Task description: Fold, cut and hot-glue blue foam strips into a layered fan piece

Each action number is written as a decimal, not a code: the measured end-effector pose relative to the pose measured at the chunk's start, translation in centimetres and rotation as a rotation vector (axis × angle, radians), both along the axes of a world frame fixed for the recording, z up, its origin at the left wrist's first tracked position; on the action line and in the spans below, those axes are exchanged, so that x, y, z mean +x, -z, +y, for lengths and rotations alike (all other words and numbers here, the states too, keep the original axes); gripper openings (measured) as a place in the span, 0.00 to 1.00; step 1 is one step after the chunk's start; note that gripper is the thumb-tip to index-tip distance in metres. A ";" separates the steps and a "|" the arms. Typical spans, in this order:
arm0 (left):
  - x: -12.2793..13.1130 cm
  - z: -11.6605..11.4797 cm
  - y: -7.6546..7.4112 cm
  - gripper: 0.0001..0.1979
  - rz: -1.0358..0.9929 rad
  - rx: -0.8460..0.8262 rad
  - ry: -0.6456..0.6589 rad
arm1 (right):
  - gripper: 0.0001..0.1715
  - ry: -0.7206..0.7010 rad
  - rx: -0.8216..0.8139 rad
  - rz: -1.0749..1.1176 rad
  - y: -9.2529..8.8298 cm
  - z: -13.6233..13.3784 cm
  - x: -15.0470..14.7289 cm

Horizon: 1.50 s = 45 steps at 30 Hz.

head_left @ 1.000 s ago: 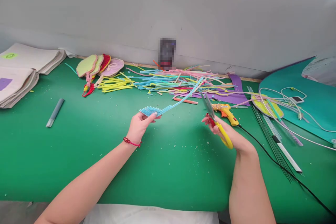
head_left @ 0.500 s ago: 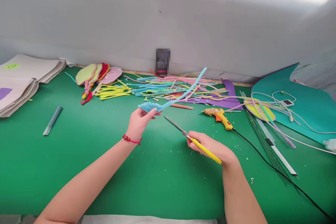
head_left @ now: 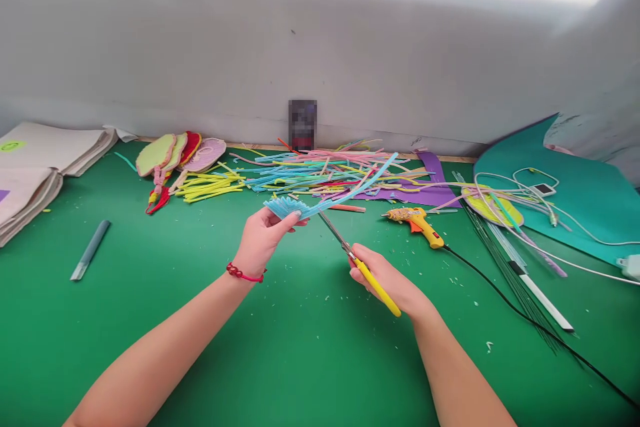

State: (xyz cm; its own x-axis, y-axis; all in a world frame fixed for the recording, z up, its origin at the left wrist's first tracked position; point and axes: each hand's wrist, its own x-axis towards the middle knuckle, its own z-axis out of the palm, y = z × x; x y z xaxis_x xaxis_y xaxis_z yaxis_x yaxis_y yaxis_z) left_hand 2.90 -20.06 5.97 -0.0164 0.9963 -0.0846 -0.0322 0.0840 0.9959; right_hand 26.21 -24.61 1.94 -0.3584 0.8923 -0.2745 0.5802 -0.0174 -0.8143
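Observation:
Between the thumb and fingers of my left hand (head_left: pixel 267 233) is a fan-shaped bundle of light blue pipe cleaners (head_left: pixel 284 207). From it a long blue pipe cleaner strand (head_left: pixel 357 188) sticks out up and to the right. My right hand (head_left: pixel 377 277) is closed around the yellow handles of a pair of scissors (head_left: pixel 373 283). The scissor blades point up and left, and their tips are at the blue strand just right of my left hand. Whether the blades touch the strand I cannot tell.
Behind my hands lies a heap of coloured pipe cleaners (head_left: pixel 310 170). A yellow glue gun (head_left: pixel 417 223) with a black cord is at right, near a teal sheet (head_left: pixel 565 180) and white cables. Fan-shaped crafts (head_left: pixel 155 157) and paper stacks (head_left: pixel 55 140) sit at left; a grey stick (head_left: pixel 91 250) lies nearer.
The scissors have moved left and up, bringing their tips to the blue strand. The strand now leans lower to the right. The whole view has shifted slightly.

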 end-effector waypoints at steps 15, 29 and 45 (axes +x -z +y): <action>0.5 -0.5 0.5 0.16 0.037 -0.049 0.097 | 0.25 0.009 -0.053 0.000 -0.4 -0.3 -0.8; 0.5 -0.2 1.2 0.13 0.035 -0.052 0.105 | 0.26 0.026 0.036 -0.077 -0.1 -0.3 -1.0; 0.4 0.0 1.8 0.16 0.081 -0.066 0.107 | 0.27 0.116 -0.022 -0.014 0.1 -0.4 -1.8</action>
